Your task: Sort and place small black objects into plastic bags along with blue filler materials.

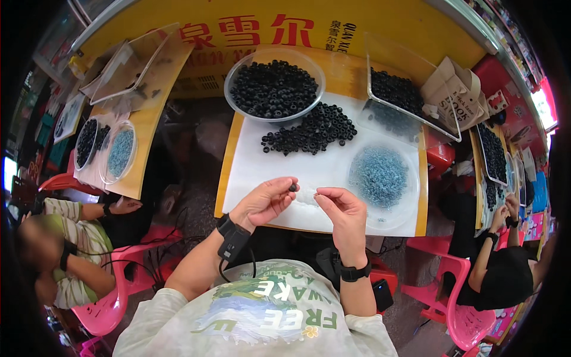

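The left hand (264,201) pinches a small black ring (292,187) between thumb and fingertips, just above the near edge of the white sheet (262,166). The right hand (344,209) has its fingertips drawn narrow, close to the ring at three o'clock of it; whether they hold anything small cannot be told. The ring is tiny and held by its edge — a loose pinch could likely drop it off the table's near side. At twelve o'clock from the hands lies a loose heap of black rings (312,132), which a careless sweep might scatter. Beyond it a round clear bowl (233,95) holds more black rings. At two o'clock a clear dish (410,205) holds pale blue pieces, and a clear rectangular tray (380,62) holds black rings too.
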`<state>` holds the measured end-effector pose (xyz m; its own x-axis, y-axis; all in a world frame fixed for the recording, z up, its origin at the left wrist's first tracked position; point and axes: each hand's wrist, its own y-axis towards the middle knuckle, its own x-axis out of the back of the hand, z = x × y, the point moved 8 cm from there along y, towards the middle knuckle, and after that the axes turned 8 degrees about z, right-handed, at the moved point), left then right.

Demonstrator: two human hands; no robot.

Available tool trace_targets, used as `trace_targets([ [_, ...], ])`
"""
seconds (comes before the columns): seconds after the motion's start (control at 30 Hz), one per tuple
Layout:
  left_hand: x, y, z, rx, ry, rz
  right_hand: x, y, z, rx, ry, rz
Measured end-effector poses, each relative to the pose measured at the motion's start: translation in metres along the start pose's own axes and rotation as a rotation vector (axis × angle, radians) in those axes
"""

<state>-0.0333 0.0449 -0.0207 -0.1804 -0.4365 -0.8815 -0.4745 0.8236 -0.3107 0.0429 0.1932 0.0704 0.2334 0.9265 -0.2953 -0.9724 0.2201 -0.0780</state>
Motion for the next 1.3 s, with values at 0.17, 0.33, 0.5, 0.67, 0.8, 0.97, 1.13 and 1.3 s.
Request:
trace_targets([
  [0.17, -0.015, -0.021, -0.004, -0.068, -0.005, -0.046, -0.020, 0.007, -0.008, 0.004, -0.175, 0.022],
  [0.33, -0.023, -0.027, -0.010, -0.195, 0.232, -0.017, -0.021, 0.003, -0.012, -0.002, -0.259, -0.033],
  [0.5, -0.017, -0.029, -0.013, -0.212, 0.305, -0.024, -0.021, 0.002, -0.007, 0.089, -0.355, -0.057],
  [0.67, -0.031, -0.032, -0.011, -0.167, 0.316, -0.008, -0.035, -0.001, 0.012, 0.235, -0.512, -0.035],
  [0.8, -0.029, -0.034, -0.012, -0.195, 0.324, -0.013, -0.038, -0.003, 0.017, 0.290, -0.595, -0.035],
  [0.97, -0.025, -0.031, -0.009, -0.205, 0.321, 0.019, -0.042, -0.007, 0.017, 0.330, -0.627, -0.048],
  [1.13, -0.019, -0.032, -0.008, -0.233, 0.230, 0.022, -0.047, -0.003, 0.014, 0.344, -0.658, -0.031],
  [1.3, -0.009, -0.038, -0.011, -0.271, 0.163, -0.002, -0.060, -0.002, 0.008, 0.362, -0.715, 0.011],
])
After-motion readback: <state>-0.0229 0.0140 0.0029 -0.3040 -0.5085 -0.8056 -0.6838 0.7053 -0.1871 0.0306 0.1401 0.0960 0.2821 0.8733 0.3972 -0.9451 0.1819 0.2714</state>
